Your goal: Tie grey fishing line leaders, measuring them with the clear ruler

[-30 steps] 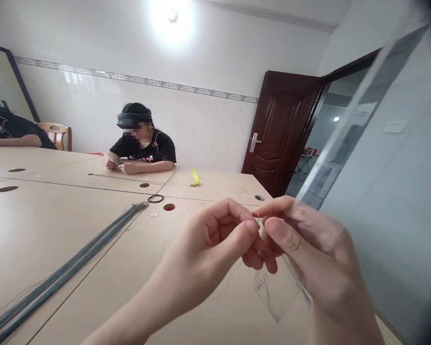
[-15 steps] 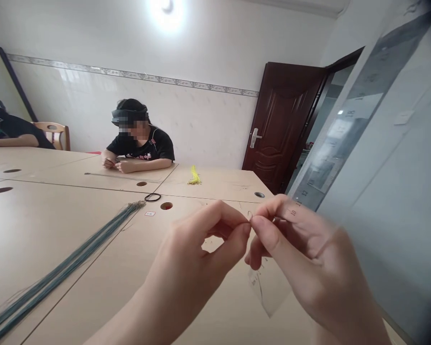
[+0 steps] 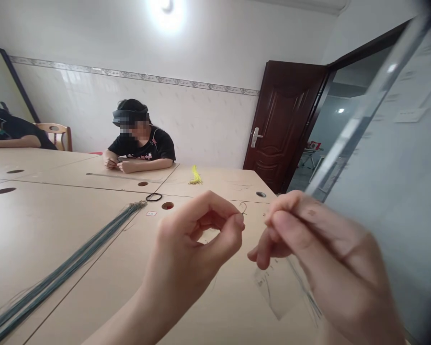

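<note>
The left hand [image 3: 192, 249] pinches a tiny, thin, curved, metal-looking hook [image 3: 245, 207] above the pale wood-coloured tabletop [image 3: 122, 258], apparently unaided, since the right hand [image 3: 326, 254] has just drawn away, fingertips pressed together, any contents impossible to tell.

Brightly lit from the lamp [image 3: 167, 5] at top, flaring there into white, with paler glare on the wall tiles [image 3: 69, 79]. Slightly blurred on the right hand [image 3: 328, 254], smeared along the clear strip [image 3: 362, 110], stretched toward the edges and blackened at far right.
</note>
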A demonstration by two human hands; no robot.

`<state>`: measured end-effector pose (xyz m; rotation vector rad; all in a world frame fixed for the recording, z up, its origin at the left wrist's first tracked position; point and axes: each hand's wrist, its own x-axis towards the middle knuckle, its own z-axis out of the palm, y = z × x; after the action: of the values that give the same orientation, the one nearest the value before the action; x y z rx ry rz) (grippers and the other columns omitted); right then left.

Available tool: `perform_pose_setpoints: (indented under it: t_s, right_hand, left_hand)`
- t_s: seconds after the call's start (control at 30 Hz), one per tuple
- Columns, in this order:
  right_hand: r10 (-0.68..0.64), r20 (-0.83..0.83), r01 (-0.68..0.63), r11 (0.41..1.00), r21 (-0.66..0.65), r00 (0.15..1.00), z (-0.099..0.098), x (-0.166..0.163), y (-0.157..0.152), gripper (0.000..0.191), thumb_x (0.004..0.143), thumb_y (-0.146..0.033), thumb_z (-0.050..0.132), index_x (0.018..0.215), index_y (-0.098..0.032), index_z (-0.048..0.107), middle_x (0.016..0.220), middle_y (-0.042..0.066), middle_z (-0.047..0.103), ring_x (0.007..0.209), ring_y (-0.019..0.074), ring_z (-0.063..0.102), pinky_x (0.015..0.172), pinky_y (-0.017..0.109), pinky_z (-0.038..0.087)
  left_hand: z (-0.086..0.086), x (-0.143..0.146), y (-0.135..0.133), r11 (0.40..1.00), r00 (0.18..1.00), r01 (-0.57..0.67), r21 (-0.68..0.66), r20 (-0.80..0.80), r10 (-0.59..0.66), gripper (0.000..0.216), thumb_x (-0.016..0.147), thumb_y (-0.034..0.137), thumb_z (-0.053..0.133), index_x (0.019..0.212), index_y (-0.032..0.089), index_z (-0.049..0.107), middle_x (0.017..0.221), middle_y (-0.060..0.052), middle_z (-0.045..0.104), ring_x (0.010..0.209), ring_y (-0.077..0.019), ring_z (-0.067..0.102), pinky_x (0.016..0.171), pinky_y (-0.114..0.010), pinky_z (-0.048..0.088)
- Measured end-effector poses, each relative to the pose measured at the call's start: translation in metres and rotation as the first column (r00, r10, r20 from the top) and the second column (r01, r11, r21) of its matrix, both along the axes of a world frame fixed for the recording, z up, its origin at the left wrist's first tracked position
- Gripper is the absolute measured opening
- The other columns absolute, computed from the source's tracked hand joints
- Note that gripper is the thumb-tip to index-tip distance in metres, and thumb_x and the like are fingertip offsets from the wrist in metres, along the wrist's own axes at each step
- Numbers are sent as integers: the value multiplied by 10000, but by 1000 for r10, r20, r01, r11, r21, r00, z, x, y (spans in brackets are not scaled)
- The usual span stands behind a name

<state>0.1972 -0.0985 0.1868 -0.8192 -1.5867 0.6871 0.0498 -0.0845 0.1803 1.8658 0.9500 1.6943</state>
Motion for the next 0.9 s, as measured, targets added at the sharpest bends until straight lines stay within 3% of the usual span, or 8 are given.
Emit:
perform_pose_setpoints:
  t_s: [0.1,0.17,0.33,0.47,0.53,0.67,0.8,0.9]
  right_hand:
    - [57,-230,-22,988,150,972,2,4,-2,272,940,-210,455,720,-201,615,661,3,568,612,118,615,546,219,544]
    - [116,-280,-58,977,207,953,3,10,-1,316,954,-217,407,731,-191,630,711,25,559,678,151,641,561,260,586]
    - [352,-180,-295,914,278,919,3,32,13,169,936,-270,470,940,-240,636,842,35,570,803,193,687,571,287,640]
    - [463,-77,-400,827,394,883,3,31,19,173,870,-135,559,1005,-244,573,772,5,615,880,203,682,864,439,586]
    - [490,-120,-417,826,379,863,3,23,16,132,868,-136,561,950,-239,576,706,-10,616,900,199,681,924,452,544]
    - [532,-275,-467,842,271,801,2,7,11,72,868,-172,565,854,-242,561,615,-23,580,1009,204,663,888,351,538]
    - [599,-154,-559,794,240,785,2,11,12,81,904,-185,510,921,-264,509,691,-22,575,1054,238,641,830,377,530]
    - [600,-129,-569,795,213,790,1,18,14,81,912,-197,500,931,-272,475,731,-22,563,1041,241,642,826,393,520]
  left_hand:
    - [1,-2,-2,999,997,47,-9,56,-47,203,775,33,587,672,209,588,605,82,635,555,-49,611,519,-103,497]
    - [2,-2,-3,996,989,87,-24,123,-83,209,798,41,578,677,211,590,614,81,643,572,-50,622,532,-102,507]
    - [-4,0,2,968,919,251,-25,320,-230,177,862,121,586,710,211,601,637,69,652,614,-55,641,567,-103,517]
    - [-11,4,4,941,854,311,134,395,-339,126,874,188,613,748,196,624,650,40,666,604,-68,629,557,-126,512]
    - [-12,7,3,940,855,298,165,391,-340,138,874,161,610,738,179,629,641,27,658,595,-75,621,549,-141,507]
    - [-11,11,0,912,804,357,203,430,-411,121,877,183,618,758,177,640,667,31,648,590,-68,618,572,-152,515]
    - [-11,11,-1,883,732,410,227,495,-467,99,866,192,636,770,190,656,667,43,637,587,-62,611,573,-150,513]
    - [-13,11,-2,882,737,414,223,487,-469,93,874,183,625,793,205,667,679,38,659,596,-72,621,574,-158,513]
